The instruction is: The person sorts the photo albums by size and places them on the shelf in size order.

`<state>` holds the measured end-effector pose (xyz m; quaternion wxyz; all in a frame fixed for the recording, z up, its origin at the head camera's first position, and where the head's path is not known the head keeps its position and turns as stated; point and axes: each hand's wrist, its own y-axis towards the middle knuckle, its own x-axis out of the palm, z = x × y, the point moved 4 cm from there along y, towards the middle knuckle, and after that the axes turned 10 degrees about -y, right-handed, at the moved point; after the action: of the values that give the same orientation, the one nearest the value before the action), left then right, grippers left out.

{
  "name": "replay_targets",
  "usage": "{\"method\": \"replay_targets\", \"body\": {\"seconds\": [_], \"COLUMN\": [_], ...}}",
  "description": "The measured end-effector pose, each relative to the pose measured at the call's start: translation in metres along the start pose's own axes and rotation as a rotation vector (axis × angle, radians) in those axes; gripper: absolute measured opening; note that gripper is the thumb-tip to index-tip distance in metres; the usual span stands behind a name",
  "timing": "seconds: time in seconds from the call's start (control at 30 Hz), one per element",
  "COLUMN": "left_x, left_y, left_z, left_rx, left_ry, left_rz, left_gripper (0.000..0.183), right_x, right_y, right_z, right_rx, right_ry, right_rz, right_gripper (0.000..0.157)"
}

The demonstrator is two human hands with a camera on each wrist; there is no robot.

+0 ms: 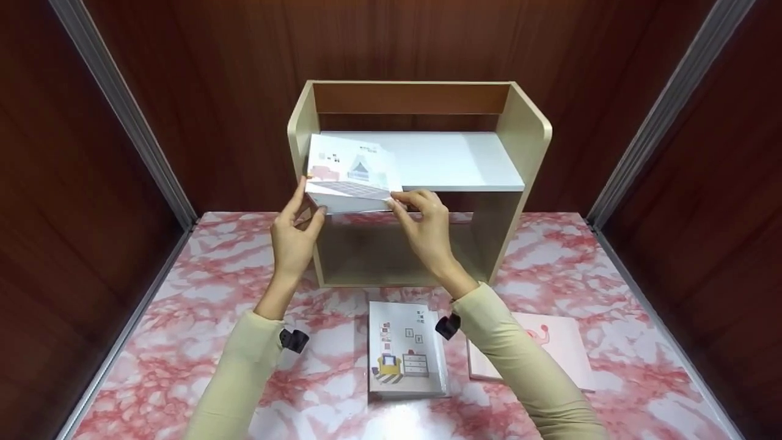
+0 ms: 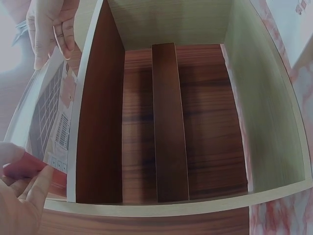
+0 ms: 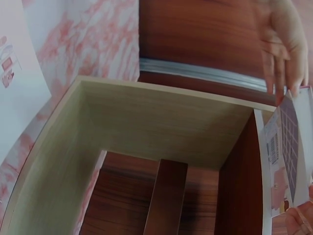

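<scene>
Book (image 1: 351, 160), pale-covered, is tilted at the white shelf (image 1: 458, 159), 11 o'clock in head view; contact with the shelf unclear. Left hand (image 1: 293, 235) grips its 7 o'clock corner; right hand (image 1: 427, 223) pinches its 4 o'clock corner. Second book (image 1: 406, 351) lies at 6 o'clock, pink book (image 1: 568, 351) at 4, on the marbled table (image 1: 623, 305).

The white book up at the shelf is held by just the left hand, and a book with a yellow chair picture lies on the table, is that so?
Not just one: the head view shows the left hand and the right hand both holding the white book at the shelf. The yellow chair book does lie on the table.
</scene>
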<state>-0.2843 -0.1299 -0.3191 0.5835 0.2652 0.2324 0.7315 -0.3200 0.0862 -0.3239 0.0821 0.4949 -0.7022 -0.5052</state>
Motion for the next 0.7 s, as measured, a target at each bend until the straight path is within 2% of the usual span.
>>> {"method": "replay_targets", "body": {"seconds": [0.2,0.4,0.7], "left_x": [-0.0002,-0.001,-0.0004], "left_y": [-0.0004,-0.0002,0.001], "left_z": [-0.0002,-0.0011,-0.0015], "left_rx": [0.046,0.035,0.041], "left_ry": [0.021,0.007,0.004], "left_rz": [0.035,0.059,0.059], "left_gripper": [0.051,0.05,0.049], "right_x": [0.0001,0.0005,0.0016], "right_y": [0.001,0.0018,0.003], "right_z": [-0.0004,-0.0011,-0.0004], "right_rx": [-0.003,-0.005,0.008], "right_ry": [-0.015,-0.032,-0.042], "right_rz": [-0.004,-0.012,-0.034], "right_gripper": [0.021,0.021,0.023]}}
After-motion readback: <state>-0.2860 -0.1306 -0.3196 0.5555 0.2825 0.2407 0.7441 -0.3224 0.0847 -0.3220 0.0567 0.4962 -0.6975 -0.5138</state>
